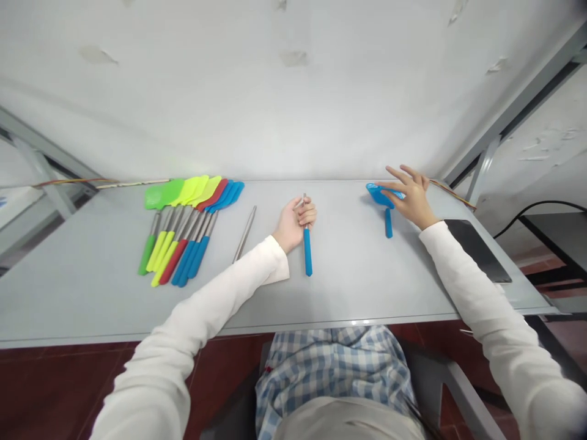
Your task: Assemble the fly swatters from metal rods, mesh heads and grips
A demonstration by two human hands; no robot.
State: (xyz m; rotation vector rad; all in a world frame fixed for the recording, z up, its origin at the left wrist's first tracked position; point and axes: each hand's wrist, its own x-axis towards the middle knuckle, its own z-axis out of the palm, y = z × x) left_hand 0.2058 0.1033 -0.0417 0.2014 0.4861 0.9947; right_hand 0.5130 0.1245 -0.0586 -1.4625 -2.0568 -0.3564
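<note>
My left hand [296, 221] is closed around the metal shaft of a spatula handle with a blue grip [307, 253]. The grip points toward the front edge, and the shaft tip shows above my fingers. On the right, my right hand [411, 198] has thumb and index finger on a blue spatula head [378, 195], the other fingers stretched out. My fingers partly cover this head. Just below it lies a short blue grip [389, 223]. A bare metal rod [245, 233] rests left of my left hand, its lower end hidden by my sleeve.
Several spatulas with green, yellow, red and blue heads [188, 194] lie in a row at the left. A dark flat device [477, 249] lies beside my right forearm. The grey table [339, 293] meets a white wall [330, 122] behind, with metal frame bars [518, 101] at the sides.
</note>
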